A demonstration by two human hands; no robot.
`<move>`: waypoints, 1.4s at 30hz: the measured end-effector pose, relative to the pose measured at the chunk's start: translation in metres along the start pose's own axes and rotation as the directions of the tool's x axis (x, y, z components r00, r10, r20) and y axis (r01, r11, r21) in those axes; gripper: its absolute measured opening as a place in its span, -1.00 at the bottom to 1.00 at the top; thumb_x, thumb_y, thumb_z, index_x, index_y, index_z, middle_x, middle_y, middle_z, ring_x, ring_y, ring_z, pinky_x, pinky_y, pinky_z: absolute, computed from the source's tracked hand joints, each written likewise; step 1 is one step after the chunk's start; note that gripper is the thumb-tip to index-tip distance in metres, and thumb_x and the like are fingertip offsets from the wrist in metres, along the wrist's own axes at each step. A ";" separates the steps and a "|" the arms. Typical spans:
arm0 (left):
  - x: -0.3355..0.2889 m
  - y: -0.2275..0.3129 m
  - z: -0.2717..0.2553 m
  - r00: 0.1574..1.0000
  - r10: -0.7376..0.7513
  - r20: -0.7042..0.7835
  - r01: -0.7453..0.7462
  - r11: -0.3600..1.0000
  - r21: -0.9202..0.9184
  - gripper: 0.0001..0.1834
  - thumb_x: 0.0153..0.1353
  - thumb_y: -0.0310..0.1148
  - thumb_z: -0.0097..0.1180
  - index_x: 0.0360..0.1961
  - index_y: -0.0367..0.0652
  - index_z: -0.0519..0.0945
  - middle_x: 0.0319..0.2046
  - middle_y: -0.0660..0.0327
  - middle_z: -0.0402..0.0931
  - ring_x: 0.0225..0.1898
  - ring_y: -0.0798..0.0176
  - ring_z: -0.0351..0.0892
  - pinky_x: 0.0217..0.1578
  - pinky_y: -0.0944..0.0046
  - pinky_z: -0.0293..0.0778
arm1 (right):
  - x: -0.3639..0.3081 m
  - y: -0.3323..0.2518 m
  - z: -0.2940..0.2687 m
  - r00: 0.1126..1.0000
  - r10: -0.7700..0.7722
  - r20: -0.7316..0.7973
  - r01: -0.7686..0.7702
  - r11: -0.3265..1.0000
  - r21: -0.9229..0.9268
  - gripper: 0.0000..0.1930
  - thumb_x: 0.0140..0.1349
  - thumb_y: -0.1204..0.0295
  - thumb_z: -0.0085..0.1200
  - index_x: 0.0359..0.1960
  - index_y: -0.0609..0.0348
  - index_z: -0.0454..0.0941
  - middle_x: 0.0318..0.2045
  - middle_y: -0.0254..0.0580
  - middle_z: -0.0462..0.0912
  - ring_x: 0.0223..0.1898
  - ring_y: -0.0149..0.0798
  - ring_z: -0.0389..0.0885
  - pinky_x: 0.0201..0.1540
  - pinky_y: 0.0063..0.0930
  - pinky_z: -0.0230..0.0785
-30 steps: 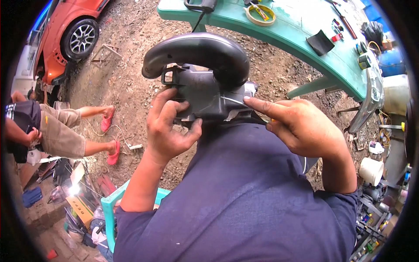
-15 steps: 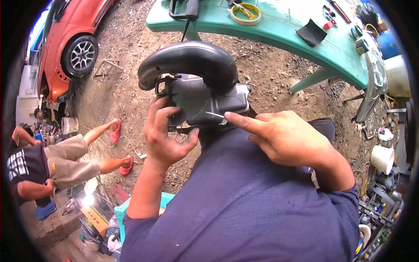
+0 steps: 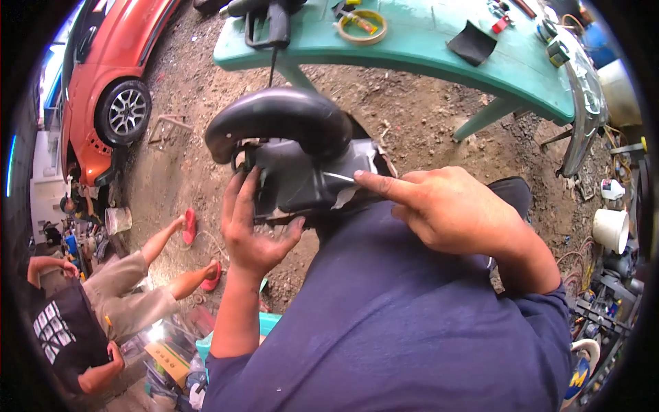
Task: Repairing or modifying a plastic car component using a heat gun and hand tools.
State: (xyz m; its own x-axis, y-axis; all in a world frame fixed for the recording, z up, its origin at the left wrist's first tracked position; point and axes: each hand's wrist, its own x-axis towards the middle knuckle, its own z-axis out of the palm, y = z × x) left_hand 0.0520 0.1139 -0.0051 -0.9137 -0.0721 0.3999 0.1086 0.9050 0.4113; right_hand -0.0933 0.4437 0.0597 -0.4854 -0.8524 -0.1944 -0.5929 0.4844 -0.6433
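A black plastic car part [image 3: 292, 175] with a thick, curved black tube [image 3: 285, 117] on its far side rests against my lap. My left hand [image 3: 250, 220] grips its left edge, fingers over the side and thumb bent near the front rim. My right hand [image 3: 446, 213] is closed, with the index finger stretched toward the part's right side. A thin, pale stick-like tool [image 3: 338, 176] runs out from under that fingertip onto the black surface; the rest of it is hidden by the hand. Near its tip a small whitish tab [image 3: 341, 199] shows on the part.
A green table [image 3: 412, 58] stands ahead, bearing a heat gun-like tool [image 3: 269, 27], a tape roll [image 3: 362, 27] and a dark sheet [image 3: 471, 43]. An orange car [image 3: 113, 55] is at far left. Another person [image 3: 89, 316] is at left. White buckets [image 3: 609, 230] and clutter line the right.
The black part has shifted slightly left and nearer to me with my left hand. My right hand stays almost in place. The person at left has moved a little.
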 end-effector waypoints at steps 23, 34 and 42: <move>0.004 0.008 -0.002 0.999 -0.034 -0.016 0.034 0.999 -0.005 0.07 -0.10 -0.13 0.76 0.48 -0.29 0.63 0.35 -0.27 0.60 0.28 -0.34 0.70 0.27 -0.17 0.69 | 0.119 0.135 -0.089 0.629 0.358 -0.690 -0.548 0.834 -0.067 -0.48 0.47 0.44 0.08 0.45 0.18 0.65 0.48 0.40 0.45 0.47 0.35 0.58 0.56 0.08 0.48; 0.003 0.009 -0.002 0.997 -0.078 -0.001 0.078 0.996 -0.047 0.06 -0.03 -0.11 0.71 0.52 -0.31 0.60 0.44 -0.23 0.57 0.38 -0.31 0.68 0.37 -0.16 0.62 | 0.152 0.161 -0.078 0.642 0.246 -0.726 -0.562 0.795 -0.227 -0.46 0.42 0.42 0.14 0.44 0.18 0.63 0.56 0.35 0.43 0.60 0.32 0.39 0.60 0.11 0.43; 0.007 0.011 0.001 0.999 -0.031 -0.018 0.031 0.999 0.009 0.08 -0.09 -0.11 0.78 0.50 -0.26 0.63 0.36 -0.26 0.60 0.31 -0.37 0.69 0.32 -0.21 0.64 | 0.157 0.147 -0.067 0.615 0.031 -0.788 -0.407 0.868 -0.283 -0.53 0.44 0.18 0.35 0.27 0.17 0.78 0.34 0.22 0.67 0.41 0.31 0.60 0.50 0.11 0.50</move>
State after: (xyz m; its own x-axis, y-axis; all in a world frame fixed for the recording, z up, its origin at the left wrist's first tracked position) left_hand 0.0465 0.1234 0.0018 -0.9096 -0.1074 0.4014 0.0767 0.9061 0.4160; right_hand -0.2999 0.3941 -0.0155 -0.8232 -0.3536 0.4442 -0.4993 0.8233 -0.2700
